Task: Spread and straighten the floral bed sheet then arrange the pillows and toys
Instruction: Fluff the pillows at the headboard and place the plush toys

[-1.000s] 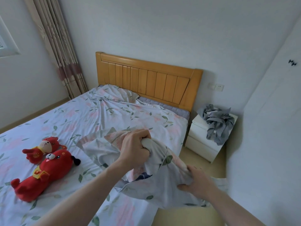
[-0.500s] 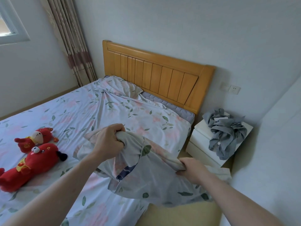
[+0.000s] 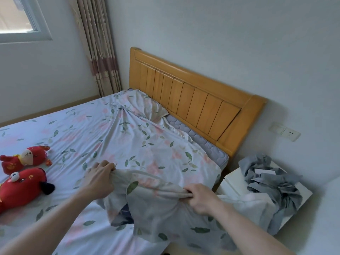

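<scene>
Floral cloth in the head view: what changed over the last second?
Both hands, left hand and right hand, have lowered the bunched floral cloth from mid-air toward the bed sheet, stretching it out between them. Neither grip was let go. The two red plush toys and the grey clothes on the nightstand lie as before.

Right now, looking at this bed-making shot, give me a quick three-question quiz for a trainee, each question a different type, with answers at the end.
1. True or false: both hands grip the bunched floral fabric.
2. Multiple choice: the grey crumpled cloth lies on A) the bed, B) the white nightstand, C) the floor.
3. Fill in: beside the wooden headboard, the sheet leaves a strip of ____ uncovered.

Key
1. True: the left hand and right hand both clutch it.
2. B.
3. Mattress; the two red plush toys lie farther left on the sheet.
</scene>
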A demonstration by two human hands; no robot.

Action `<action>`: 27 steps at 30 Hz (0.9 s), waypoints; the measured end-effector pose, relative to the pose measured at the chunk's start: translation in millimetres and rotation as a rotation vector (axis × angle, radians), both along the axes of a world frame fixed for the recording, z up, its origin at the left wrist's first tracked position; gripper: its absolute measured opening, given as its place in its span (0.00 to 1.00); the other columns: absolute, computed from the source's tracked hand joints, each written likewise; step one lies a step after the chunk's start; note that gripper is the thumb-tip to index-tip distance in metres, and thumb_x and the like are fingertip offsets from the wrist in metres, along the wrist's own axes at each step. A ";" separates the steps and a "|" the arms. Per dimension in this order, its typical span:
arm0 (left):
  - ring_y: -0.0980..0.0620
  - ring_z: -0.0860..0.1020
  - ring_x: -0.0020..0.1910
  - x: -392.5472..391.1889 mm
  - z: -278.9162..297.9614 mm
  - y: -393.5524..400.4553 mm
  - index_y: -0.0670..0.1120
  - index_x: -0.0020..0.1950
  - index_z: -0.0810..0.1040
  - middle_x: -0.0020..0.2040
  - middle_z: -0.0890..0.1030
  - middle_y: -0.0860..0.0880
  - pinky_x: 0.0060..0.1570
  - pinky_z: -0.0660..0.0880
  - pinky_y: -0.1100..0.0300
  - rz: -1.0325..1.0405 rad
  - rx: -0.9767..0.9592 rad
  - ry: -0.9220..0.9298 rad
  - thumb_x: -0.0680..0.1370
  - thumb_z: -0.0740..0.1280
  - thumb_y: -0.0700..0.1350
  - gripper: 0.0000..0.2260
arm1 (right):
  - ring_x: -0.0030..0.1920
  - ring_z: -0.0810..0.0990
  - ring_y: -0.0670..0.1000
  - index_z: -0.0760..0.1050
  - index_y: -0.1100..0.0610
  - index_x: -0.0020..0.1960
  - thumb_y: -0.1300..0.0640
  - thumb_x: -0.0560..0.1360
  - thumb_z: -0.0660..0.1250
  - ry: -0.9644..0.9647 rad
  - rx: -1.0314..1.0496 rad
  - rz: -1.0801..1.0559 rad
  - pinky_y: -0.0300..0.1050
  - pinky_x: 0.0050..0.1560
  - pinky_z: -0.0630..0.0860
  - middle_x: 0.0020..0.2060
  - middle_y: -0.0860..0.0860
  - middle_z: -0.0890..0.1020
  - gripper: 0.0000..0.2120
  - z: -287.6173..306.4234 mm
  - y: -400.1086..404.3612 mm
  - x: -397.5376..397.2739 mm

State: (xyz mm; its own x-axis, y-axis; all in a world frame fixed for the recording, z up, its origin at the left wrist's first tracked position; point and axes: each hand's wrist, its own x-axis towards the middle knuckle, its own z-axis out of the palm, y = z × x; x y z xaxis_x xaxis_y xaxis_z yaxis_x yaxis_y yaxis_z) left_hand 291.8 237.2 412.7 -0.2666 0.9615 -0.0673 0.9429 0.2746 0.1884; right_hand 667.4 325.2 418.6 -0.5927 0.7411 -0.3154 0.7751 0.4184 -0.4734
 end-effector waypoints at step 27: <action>0.49 0.79 0.41 189.9 -44.6 392.3 0.52 0.37 0.71 0.36 0.77 0.56 0.43 0.66 0.58 -0.097 -0.201 0.027 0.64 0.65 0.42 0.06 | 0.41 0.76 0.43 0.72 0.46 0.42 0.31 0.66 0.71 0.151 -0.127 0.088 0.42 0.41 0.72 0.41 0.43 0.77 0.20 -60.4 433.1 77.2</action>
